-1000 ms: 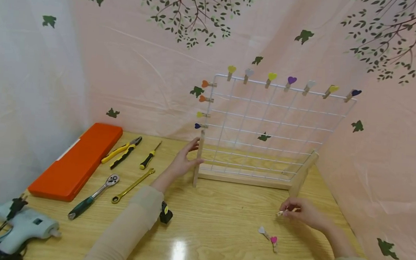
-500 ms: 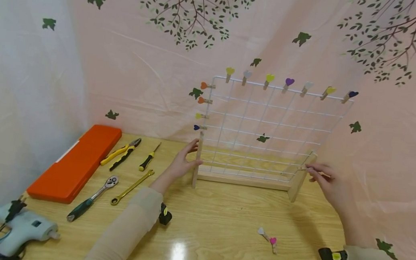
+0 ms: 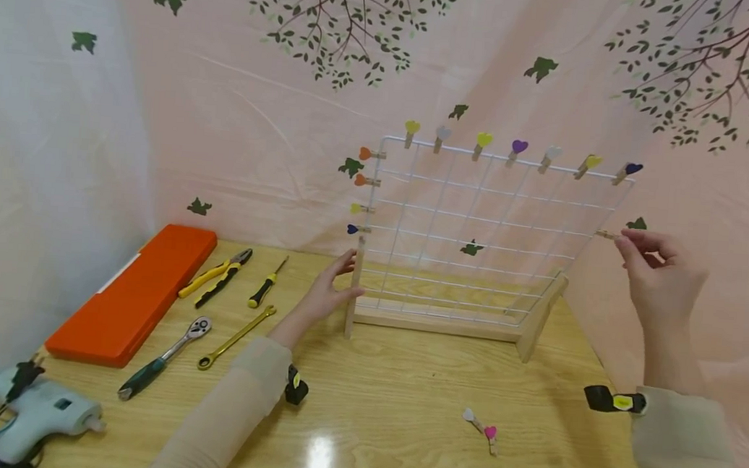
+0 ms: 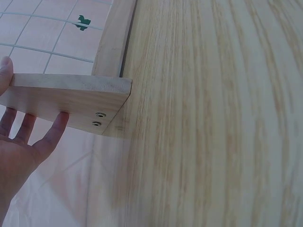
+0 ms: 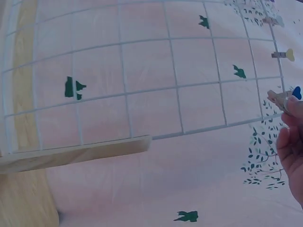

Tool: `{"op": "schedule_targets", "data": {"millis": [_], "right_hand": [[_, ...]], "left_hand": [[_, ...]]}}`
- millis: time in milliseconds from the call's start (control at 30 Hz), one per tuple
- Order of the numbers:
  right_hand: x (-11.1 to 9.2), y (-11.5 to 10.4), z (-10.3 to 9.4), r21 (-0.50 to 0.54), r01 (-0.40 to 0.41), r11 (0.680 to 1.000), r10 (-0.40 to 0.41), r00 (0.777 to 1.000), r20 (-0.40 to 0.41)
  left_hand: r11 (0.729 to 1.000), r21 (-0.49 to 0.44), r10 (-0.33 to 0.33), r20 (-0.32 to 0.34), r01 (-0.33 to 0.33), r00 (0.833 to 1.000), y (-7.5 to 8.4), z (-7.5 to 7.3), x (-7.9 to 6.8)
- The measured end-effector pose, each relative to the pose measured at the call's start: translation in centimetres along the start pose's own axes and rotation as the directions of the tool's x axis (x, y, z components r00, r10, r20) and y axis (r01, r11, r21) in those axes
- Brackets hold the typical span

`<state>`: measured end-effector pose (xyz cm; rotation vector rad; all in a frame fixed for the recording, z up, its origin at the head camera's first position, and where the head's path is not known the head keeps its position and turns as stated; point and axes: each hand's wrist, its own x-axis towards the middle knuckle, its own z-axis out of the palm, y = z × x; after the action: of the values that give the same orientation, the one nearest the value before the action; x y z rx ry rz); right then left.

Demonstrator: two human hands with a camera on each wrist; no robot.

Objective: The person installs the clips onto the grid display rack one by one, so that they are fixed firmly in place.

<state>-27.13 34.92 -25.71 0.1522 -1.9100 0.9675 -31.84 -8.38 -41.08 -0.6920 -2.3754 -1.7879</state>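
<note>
In the head view a white wire grid (image 3: 465, 151) stands in a wooden base, with heart clothespins along its top and left edges. My left hand (image 3: 323, 299) holds the base's left side board (image 3: 350, 323); in the left wrist view its fingertips press the outer face, thumb at the opposite edge. My right hand (image 3: 667, 283) pinches a small wooden clothespin (image 3: 605, 235) at the grid's right edge, its tip pointing toward the wire. The fingers hide its heart. Two more clothespins, one with a white heart (image 3: 469, 415) and one with a pink heart (image 3: 490, 432), lie on the table.
On the left of the table are an orange case (image 3: 135, 293), pliers (image 3: 221, 278), a screwdriver (image 3: 266, 284), a gold wrench (image 3: 235, 337), a ratchet (image 3: 163, 361) and a glue gun (image 3: 43, 406) with its cord. A printed pink curtain (image 3: 256, 153) hangs close behind the grid.
My right hand has lifted from the table in front of the grid, past the right side board, up to the grid's right edge with the clothespin. The left hand stays on the board.
</note>
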Motion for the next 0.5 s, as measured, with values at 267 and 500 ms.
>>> {"op": "schedule_targets", "data": {"millis": [267,500], "right_hand": [[3.1,0.2,0.3,0.008,-0.12,0.993,0.12,0.98,-0.157],[3.6,-0.6,1.5,0.037,-0.144,0.989,0.148,0.971,-0.189]], "left_hand": [[1.0,-0.006,-0.003,-0.004,0.003,1.0,-0.1,0.1,0.0],[1.0,-0.011,-0.006,-0.006,0.006,1.0,0.0,0.1,0.0]]}}
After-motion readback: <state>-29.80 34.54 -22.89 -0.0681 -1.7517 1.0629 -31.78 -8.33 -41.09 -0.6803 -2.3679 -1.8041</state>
